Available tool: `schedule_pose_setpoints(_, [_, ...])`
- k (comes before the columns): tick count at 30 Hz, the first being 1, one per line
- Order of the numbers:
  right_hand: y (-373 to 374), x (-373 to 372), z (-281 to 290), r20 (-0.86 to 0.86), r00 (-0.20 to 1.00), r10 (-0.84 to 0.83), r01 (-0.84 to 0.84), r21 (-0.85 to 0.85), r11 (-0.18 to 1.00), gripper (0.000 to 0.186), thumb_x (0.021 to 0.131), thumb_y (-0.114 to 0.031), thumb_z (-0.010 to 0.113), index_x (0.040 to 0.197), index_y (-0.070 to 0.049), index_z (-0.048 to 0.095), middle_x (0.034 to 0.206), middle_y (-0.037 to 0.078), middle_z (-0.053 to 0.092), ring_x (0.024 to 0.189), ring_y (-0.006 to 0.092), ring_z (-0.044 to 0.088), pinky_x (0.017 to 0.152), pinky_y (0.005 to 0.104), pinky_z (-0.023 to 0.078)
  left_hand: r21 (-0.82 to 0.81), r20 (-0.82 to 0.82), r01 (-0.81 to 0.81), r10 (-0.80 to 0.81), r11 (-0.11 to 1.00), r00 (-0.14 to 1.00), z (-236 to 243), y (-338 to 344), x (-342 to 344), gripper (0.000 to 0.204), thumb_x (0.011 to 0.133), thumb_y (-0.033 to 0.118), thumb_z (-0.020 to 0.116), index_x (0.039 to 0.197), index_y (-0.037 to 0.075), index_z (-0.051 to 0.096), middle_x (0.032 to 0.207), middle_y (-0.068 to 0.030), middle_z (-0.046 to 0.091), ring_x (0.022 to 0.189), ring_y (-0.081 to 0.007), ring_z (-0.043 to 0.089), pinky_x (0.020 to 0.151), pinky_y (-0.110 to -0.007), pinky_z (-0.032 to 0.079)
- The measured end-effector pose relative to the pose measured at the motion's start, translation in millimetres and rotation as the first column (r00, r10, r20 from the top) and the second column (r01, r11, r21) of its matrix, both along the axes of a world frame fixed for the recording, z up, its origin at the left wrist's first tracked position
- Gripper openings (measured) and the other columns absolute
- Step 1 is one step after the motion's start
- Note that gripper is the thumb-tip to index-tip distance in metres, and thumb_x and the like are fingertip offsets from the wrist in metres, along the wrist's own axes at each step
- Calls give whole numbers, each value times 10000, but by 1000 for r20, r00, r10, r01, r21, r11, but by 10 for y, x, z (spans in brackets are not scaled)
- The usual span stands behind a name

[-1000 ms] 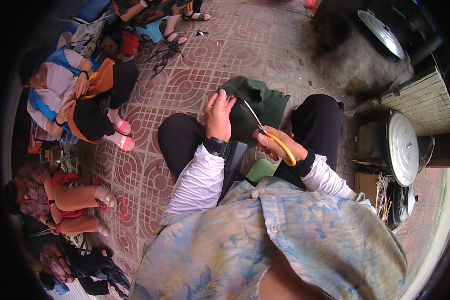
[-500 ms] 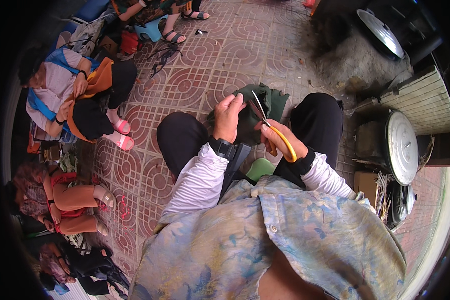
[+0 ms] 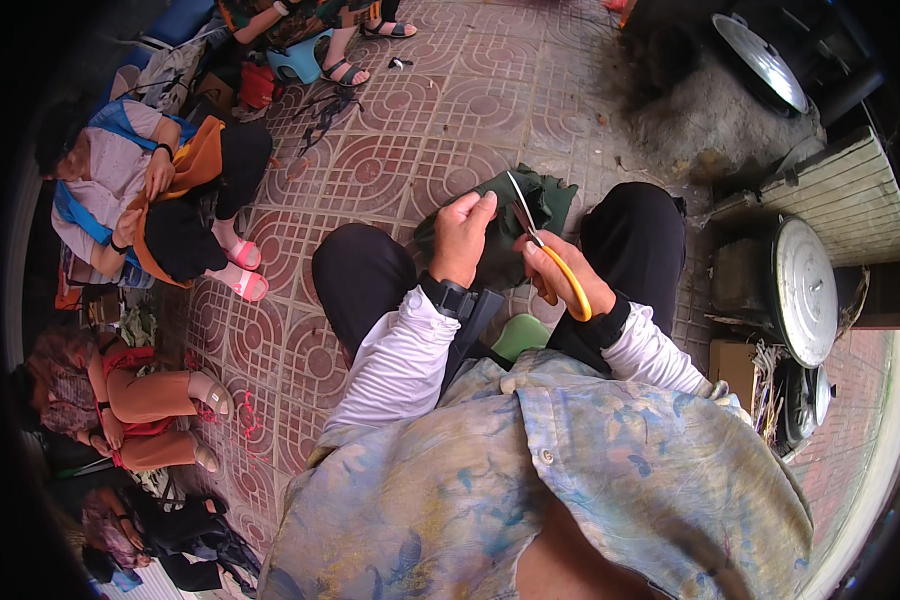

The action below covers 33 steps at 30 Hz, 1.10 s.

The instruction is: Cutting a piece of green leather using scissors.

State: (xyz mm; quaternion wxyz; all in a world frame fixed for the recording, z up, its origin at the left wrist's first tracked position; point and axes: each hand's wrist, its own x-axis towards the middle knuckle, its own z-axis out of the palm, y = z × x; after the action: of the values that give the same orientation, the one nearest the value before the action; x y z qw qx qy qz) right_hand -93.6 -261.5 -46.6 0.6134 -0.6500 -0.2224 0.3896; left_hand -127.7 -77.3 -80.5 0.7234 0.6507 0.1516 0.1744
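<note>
Between my black-trousered knees lies a dark green cloth point(image 3: 548, 197). My left hand point(image 3: 461, 240) is closed at its left side, thumb and fingers pinched together on it. Scissors point(image 3: 523, 212) with yellow handles are held in my right hand point(image 3: 562, 268), whose fingers wrap round the grips. Their blades point up and away, over the cloth and just right of my left fingertips. Whether the blades touch the fabric cannot be made out.
A green stool point(image 3: 519, 337) shows between my thighs. On the right are a lidded pot point(image 3: 806, 293), a cardboard box point(image 3: 732, 372) and a sooty stove point(image 3: 705, 125). Several people sit to the left, one handling orange cloth point(image 3: 200, 160). A blue stool point(image 3: 300, 62) stands farther off.
My left hand has turned slightly, its thumb moving a little right. The scissors have shifted slightly in my right hand's grip area, tips a bit farther up. The cloth has changed its folds.
</note>
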Motion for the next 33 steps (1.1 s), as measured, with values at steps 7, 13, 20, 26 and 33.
schedule_pose_setpoints(7, [-4,18,9,48,999,-3,4,-20,1000,362,976,-403,410,1018,-63,528,623,-22,436,442,49,386,406,203,317,128,-31,73,-70,989,997,-127,90,17,224,934,192,541,818,8,594,777,8,559,743,-68,538,765,-264,479])
schedule_pose_setpoints(13, [-18,19,28,83,997,4,-4,-4,1000,370,975,-404,414,940,-55,534,498,-49,393,357,47,347,357,204,279,29,-21,47,-46,999,999,-76,55,13,236,940,198,529,955,-16,626,886,-23,621,819,-82,574,808,-267,474])
schedule_pose_setpoints(20, [-2,1,29,46,999,-23,22,18,1000,338,968,-390,445,902,-72,539,483,-59,387,345,35,333,341,198,256,-23,-5,63,-63,998,998,-29,57,2,257,942,202,522,1028,-20,620,945,-33,635,868,-89,585,827,-264,467])
schedule_pose_setpoints(26, [7,-23,44,-15,998,-59,59,45,997,315,966,-372,460,883,-78,534,476,-63,379,339,36,322,334,199,246,-38,25,71,-70,997,997,-46,85,-2,151,924,178,557,896,38,608,877,-3,607,839,-71,572,823,-270,466])
schedule_pose_setpoints(33, [-25,18,6,-29,1000,-11,12,51,999,356,985,-382,403,937,-51,524,543,-34,423,403,51,374,391,209,305,-349,86,33,-3,937,996,118,-40,-27,84,889,108,582,866,27,572,849,-20,574,833,-110,585,852,-309,486])
